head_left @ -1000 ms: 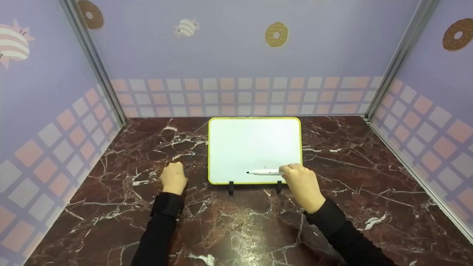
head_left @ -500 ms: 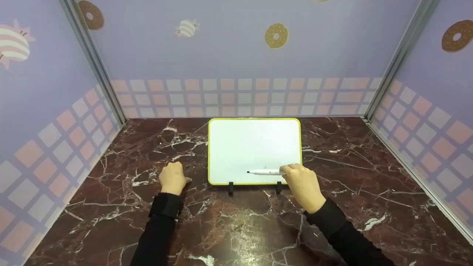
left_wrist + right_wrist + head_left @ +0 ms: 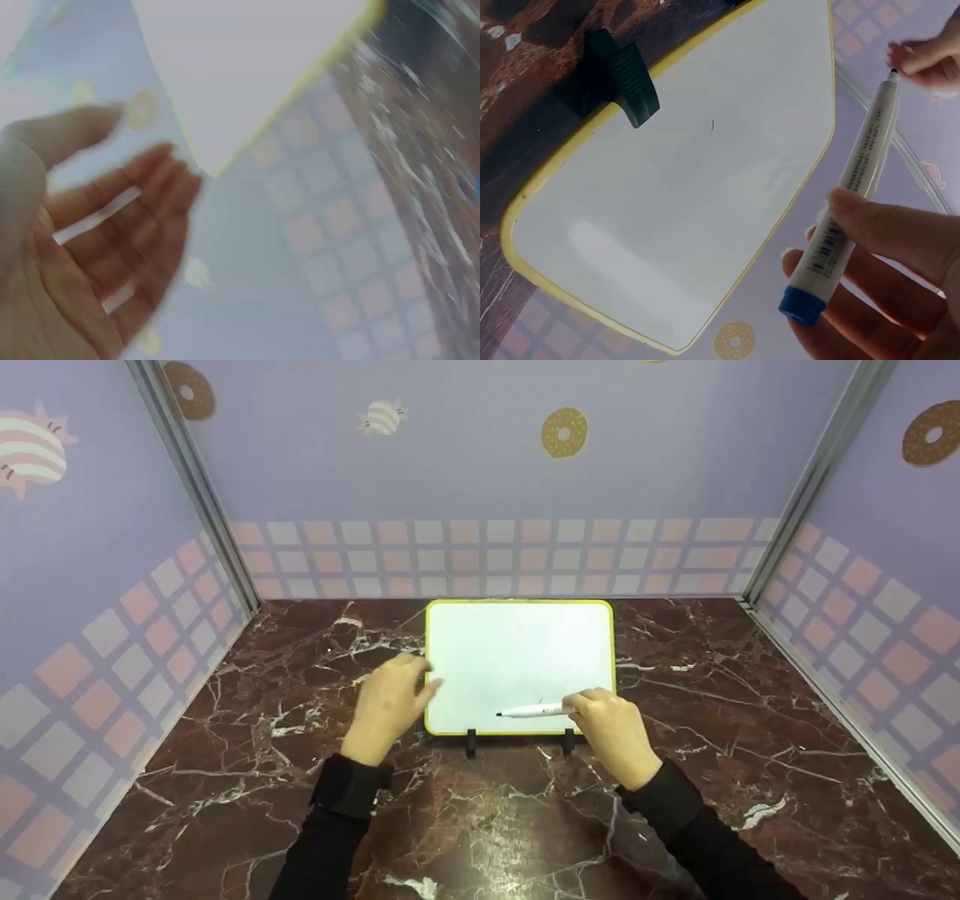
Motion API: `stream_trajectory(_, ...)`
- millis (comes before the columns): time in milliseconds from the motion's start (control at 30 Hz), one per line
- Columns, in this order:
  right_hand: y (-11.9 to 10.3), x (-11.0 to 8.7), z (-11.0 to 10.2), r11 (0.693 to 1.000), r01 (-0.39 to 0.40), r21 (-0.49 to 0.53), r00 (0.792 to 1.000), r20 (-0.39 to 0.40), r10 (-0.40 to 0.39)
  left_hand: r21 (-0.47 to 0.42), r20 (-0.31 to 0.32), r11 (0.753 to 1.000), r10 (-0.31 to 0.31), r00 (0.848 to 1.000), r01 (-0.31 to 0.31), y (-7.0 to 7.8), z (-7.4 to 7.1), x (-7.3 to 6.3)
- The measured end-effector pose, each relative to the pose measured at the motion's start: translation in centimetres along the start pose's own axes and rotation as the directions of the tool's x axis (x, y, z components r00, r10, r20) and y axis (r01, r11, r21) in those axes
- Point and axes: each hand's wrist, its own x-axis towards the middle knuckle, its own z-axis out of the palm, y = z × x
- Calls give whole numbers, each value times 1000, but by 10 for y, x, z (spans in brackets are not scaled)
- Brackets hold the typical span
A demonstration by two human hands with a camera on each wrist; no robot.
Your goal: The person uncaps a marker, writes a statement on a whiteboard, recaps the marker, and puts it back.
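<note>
A whiteboard (image 3: 517, 660) with a yellow frame stands on the table, propped in two black stand feet (image 3: 471, 742). My left hand (image 3: 390, 701) is at the board's left edge, fingers apart from the thumb. In the left wrist view its palm (image 3: 75, 277) holds nothing, and the fingertips lie close to a board corner. My right hand (image 3: 611, 731) pinches a white marker (image 3: 862, 150) between thumb and fingers, in front of the board's lower right part. The marker's bare dark tip points left; its other end is blue. One short dark stroke (image 3: 712, 126) shows on the board.
The table (image 3: 480, 825) is dark red marble with white veins. Lilac panels (image 3: 465, 457) printed with doughnuts, sweets and checks close it in at the back and both sides. Metal posts (image 3: 802, 487) stand at the back corners.
My left hand has uncurled from a fist on the table and moved up and right to the board's left edge. The right hand and marker have shifted only slightly left.
</note>
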Motion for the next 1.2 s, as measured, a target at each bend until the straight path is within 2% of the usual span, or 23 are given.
stream_trajectory(100,0,2,2,1000,22,12,1000,-9,-22,-84,33,985,153,988,-150,19,2,0)
stream_trajectory(167,-1,3,2,999,35,23,999,-8,-35,-122,54,971,213,976,-205,30,6,-1)
stream_trajectory(233,-1,4,3,998,46,38,999,-1,-46,-154,68,959,252,965,-239,38,13,-3)
stream_trajectory(367,-3,7,5,995,80,65,997,9,-81,-206,105,942,289,951,-264,49,30,-8)
stream_trajectory(600,-10,11,8,986,162,34,987,-3,-162,-265,180,936,285,941,-233,61,53,-15)
stream_trajectory(800,-14,10,12,976,212,-41,977,-16,-212,-332,186,916,297,937,-224,65,60,-17)
stream_trajectory(933,-15,11,15,971,233,-62,972,-28,-235,-364,189,910,282,941,-200,64,63,-18)
stream_trajectory(1067,-15,13,12,979,203,23,979,-16,-203,-368,193,914,254,948,-170,62,63,-19)
stream_trajectory(1200,-12,17,8,982,115,151,993,-19,-114,-362,162,918,231,959,-160,60,62,-17)
